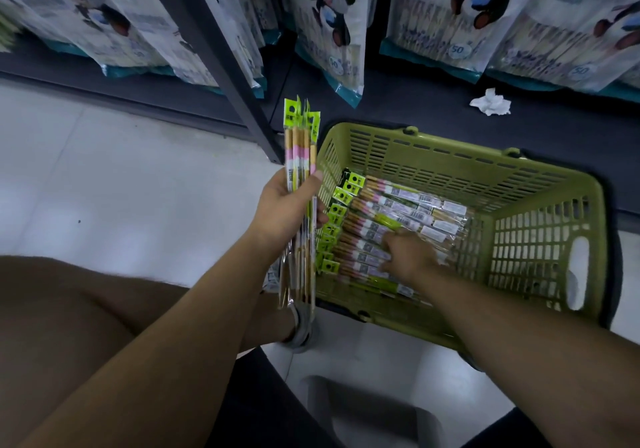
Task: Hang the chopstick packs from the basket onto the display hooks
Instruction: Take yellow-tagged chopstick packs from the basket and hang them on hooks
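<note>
A green plastic basket [540,205] stands on the floor and holds a row of chopstick packs [408,205] with lime-green header tabs. My left hand [287,205] grips a bundle of several chopstick packs [301,143] upright, just left of the basket, tabs pointing up. My right hand [408,257] is down inside the basket, fingers spread over the packs lying there; whether it pinches one is hidden by the fingers and blur. No display hooks are in view.
Large panda-printed bags [332,22] hang along the dark shelf unit above the basket. A dark upright post [221,67] runs beside the bundle. A crumpled white tissue [491,102] lies on the dark base shelf. My knee fills the lower left; pale floor tiles lie left.
</note>
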The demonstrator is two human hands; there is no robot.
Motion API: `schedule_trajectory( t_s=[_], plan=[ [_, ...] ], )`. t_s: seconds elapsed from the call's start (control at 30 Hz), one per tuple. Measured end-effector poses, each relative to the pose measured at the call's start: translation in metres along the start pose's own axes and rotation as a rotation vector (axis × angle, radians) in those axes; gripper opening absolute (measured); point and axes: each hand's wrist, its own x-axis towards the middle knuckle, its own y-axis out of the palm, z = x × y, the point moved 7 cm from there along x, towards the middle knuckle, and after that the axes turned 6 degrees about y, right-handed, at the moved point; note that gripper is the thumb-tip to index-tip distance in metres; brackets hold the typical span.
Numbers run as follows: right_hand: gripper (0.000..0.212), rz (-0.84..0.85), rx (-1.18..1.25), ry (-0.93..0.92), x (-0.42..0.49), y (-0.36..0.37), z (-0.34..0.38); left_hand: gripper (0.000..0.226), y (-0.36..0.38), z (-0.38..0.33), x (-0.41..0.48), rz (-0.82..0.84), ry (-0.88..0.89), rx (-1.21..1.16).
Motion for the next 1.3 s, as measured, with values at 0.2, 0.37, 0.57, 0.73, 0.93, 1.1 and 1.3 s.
schedule_trajectory(
  t_s=[0.2, 0.37, 0.57, 0.73, 0.93, 1.1, 1.3],
  plan=[
    [0.024, -0.021, -0.005, -0.032, -0.001, 0.000, 0.000, 0.015, 0.000, 0.003, 0.004, 0.006, -0.018, 0.011],
    [0.025, -0.061, -0.010, -0.024, -0.003, 0.000, -0.003, 0.013, 0.000, 0.003, 0.003, 0.002, -0.026, 0.011],
    [0.019, -0.109, 0.058, 0.002, -0.007, -0.012, -0.008, 0.020, -0.001, 0.002, 0.003, -0.012, -0.018, 0.027],
    [0.013, -0.216, 0.448, -0.003, -0.022, -0.080, -0.006, 0.027, 0.012, -0.004, 0.002, 0.018, -0.073, -0.025],
    [0.017, -0.286, 0.987, -0.123, -0.078, -0.179, 0.024, 0.025, 0.047, -0.033, -0.008, 0.083, -0.053, -0.110],
    [0.023, -0.392, 1.101, -0.243, -0.141, -0.247, 0.041, 0.025, 0.078, -0.096, -0.021, 0.123, 0.120, -0.047],
    [0.025, -0.574, 1.145, -0.353, -0.203, -0.317, 0.051, 0.056, 0.107, -0.193, -0.047, 0.206, 0.403, -0.090]
  ],
)
